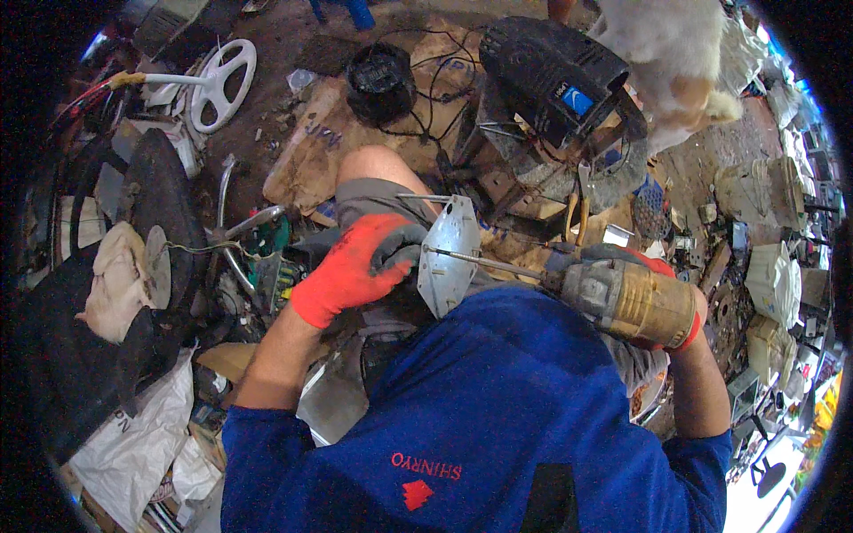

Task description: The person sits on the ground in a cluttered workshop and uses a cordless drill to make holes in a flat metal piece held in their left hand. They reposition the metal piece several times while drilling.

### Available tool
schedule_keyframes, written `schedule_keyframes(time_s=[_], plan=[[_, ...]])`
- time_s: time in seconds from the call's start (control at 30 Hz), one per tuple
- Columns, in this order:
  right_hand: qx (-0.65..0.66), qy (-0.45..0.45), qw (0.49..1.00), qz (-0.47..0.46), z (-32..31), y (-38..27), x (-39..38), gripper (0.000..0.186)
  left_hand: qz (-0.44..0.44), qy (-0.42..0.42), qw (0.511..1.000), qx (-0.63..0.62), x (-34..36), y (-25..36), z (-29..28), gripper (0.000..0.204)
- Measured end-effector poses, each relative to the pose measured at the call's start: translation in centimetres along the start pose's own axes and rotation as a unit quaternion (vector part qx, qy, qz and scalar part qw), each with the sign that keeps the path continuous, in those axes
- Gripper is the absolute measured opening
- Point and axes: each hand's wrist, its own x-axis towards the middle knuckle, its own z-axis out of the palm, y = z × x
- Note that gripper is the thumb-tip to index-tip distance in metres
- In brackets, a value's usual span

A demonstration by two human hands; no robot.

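The left hand (355, 266), in an orange-and-grey work glove, was closed on the edge of a flat, pale grey metal plate with small holes (449, 253), held upright over the knee. The right hand (662, 298), gloved alike, was wrapped around a worn, yellowish cylindrical power drill (622, 298), whose long thin bit (484, 262) met the plate's face. Drilling seemed to be in hand; the next move likely called for steady pressure and a firm plate. Beyond the hands lay a black machine housing (551, 75), tangled black cables (435, 80) and yellow-handled pliers (576, 209); scrap crowded every side.
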Motion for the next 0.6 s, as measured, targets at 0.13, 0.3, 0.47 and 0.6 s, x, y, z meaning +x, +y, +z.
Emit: schedule_keyframes(time_s=[0.13,0.3,0.47,0.6], plan=[[-0.022,0.039,0.999,0.023,-0.4,1.0,-0.5,0.076,0.054,0.027,0.998,0.019,0.5,0.0,0.2,0.049],[-0.113,0.004,0.994,-0.007,-0.7,0.4,-0.1,0.072,0.065,0.025,0.996,0.046,0.9,0.0,0.4,0.049],[-0.146,0.006,0.985,-0.094,-1.8,1.8,-0.7,0.068,0.081,0.004,0.995,0.050,1.1,0.1,0.5,0.049],[-0.059,0.033,0.998,-0.019,-2.5,2.2,-2.5,0.068,0.081,-0.034,0.995,0.042,1.6,1.5,1.2,0.047]])
